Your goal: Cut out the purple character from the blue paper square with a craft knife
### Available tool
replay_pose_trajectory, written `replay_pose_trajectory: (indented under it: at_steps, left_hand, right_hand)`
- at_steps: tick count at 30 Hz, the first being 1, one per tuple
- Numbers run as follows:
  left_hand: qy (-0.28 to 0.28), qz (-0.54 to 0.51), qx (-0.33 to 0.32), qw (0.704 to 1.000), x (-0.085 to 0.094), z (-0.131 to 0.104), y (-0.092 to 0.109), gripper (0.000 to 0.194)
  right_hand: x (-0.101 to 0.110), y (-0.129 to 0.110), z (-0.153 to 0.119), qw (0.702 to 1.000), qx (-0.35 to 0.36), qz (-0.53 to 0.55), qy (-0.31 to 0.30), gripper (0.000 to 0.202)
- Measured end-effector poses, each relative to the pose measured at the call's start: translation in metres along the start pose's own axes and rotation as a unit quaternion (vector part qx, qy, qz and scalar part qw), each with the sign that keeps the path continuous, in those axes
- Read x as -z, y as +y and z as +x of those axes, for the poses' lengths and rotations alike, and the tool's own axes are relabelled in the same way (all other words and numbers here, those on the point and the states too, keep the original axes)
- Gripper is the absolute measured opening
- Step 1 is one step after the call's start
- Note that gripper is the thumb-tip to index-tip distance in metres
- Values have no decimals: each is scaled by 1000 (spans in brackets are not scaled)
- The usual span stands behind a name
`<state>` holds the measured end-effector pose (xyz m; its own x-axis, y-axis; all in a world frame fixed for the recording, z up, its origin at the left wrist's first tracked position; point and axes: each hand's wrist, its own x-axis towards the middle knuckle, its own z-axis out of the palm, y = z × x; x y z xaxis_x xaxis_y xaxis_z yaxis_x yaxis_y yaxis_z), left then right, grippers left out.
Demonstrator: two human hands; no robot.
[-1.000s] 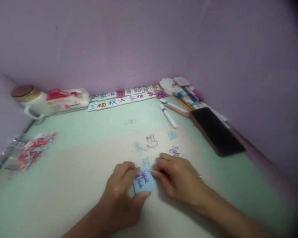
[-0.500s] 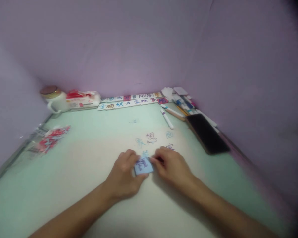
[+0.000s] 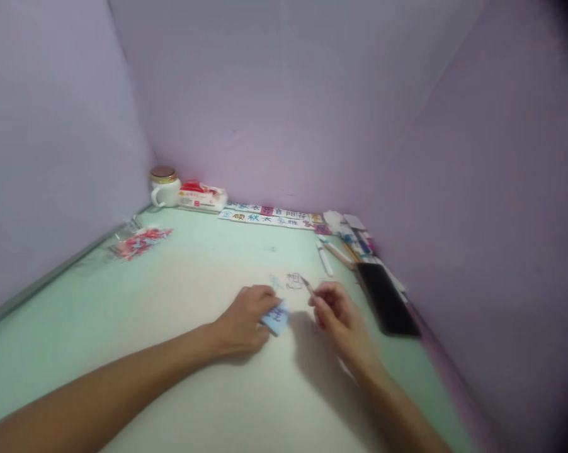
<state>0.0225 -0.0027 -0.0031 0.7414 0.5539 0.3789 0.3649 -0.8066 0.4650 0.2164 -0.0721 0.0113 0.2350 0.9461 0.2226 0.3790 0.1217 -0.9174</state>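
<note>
My left hand is closed on a small blue paper square with purple strokes on it, its fingers at the upper left edge. The square lies low over the table and is slightly tilted. Off to the right, my right hand pinches a slim craft knife, its pointed tip aimed up and left. Just beyond the hands, a purple character and a light blue character are drawn on the pale surface.
Two rows of lettered cards run along the back wall. A lidded white mug and a tissue pack stand at back left. Red and blue scraps lie left. A phone, a marker and several pens are right.
My right hand has moved away from the blue paper to the right and now shows a craft knife. My left hand still holds the paper, now turned. The view has shifted.
</note>
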Motion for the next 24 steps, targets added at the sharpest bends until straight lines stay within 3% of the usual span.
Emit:
replay_pose_trajectory:
  at_steps: [3,6,8,11,14,19,24]
  left_hand:
    - [5,16,16,1000,0,2,3,44]
    - [15,41,52,998,-4,2,10,43]
    - [12,51,62,997,-6,1,12,41]
    - [3,52,48,998,-8,-2,9,47]
    - [-5,34,23,999,-7,-5,4,59]
    - [-30,21,56,998,-2,-3,3,47]
    - [-72,22,62,995,2,0,4,44]
  right_hand:
    - [2,0,-1,991,-15,130,-23,17]
    - [4,1,-3,957,-84,274,-41,21]
    - [4,3,-4,946,-113,299,-46,28]
    - [0,6,-6,952,-94,291,-32,35]
    - [-8,8,-9,962,-89,258,-3,28]
    - [-17,11,-13,973,-104,203,21,32]
    - [-18,13,-14,990,-80,119,3,31]
